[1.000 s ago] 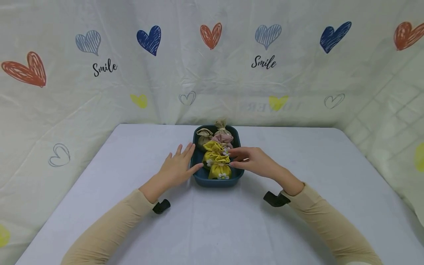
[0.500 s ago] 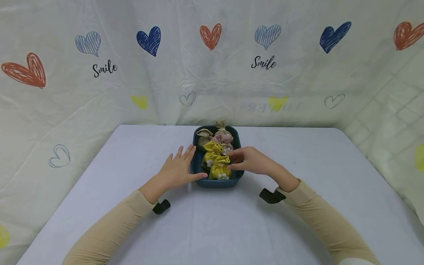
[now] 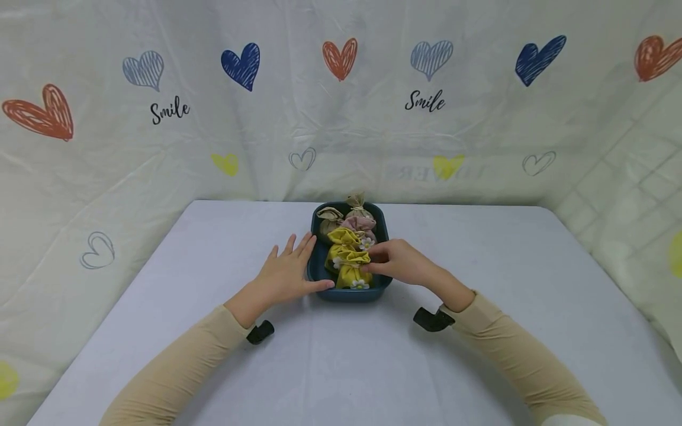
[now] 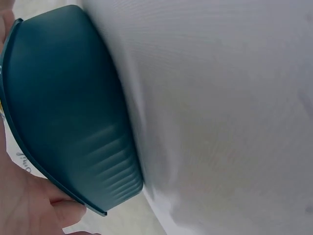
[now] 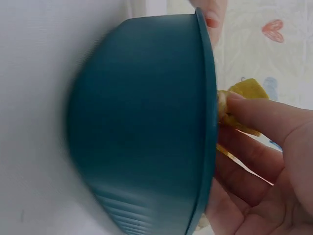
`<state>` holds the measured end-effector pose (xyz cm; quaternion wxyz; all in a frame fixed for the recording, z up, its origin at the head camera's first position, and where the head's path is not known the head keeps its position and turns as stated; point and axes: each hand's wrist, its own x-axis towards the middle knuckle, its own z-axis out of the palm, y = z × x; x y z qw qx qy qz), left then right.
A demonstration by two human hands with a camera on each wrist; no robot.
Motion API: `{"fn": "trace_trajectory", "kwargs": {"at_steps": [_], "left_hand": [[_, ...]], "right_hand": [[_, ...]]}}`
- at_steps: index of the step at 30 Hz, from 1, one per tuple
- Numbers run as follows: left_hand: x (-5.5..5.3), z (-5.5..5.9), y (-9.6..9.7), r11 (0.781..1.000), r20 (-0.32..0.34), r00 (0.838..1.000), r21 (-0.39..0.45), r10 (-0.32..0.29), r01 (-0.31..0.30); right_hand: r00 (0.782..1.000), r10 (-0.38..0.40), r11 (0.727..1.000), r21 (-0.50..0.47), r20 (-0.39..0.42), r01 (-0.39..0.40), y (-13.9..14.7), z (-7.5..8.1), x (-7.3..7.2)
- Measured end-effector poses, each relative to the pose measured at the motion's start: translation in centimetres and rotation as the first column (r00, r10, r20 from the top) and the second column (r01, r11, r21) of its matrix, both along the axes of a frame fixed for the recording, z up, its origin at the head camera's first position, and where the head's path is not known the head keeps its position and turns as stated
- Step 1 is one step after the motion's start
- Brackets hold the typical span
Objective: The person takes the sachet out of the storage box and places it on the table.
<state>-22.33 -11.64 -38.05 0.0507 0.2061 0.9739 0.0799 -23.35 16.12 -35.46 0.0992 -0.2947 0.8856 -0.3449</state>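
Front yellow pouch [image 3: 353, 277] sits in the blue tray [image 3: 348, 297], mid-frame; right hand [image 3: 402, 262] seems to pinch its tied neck [image 3: 354, 264], so squeeze light and square there, left hand [image 3: 282, 272], fingers spread, bracing the tray.

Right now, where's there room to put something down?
On the white table: left of the left hand, right of the right hand, and in front of the blue tub, between the sleeves. Inside, yellow bags, a pink bag and tan bags crowd together; left of the yellow ones, a strip looks bare.
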Motion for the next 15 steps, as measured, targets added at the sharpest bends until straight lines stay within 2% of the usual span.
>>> {"fn": "trace_trajectory", "kwargs": {"at_steps": [15], "left_hand": [[-0.18, -0.09, -0.02, 1.000, 0.017, 1.000, -0.002, 0.002, -0.002]], "right_hand": [[0.993, -0.081, 0.996, -0.037, -0.086, 0.078, -0.74, -0.75, 0.28]]}}
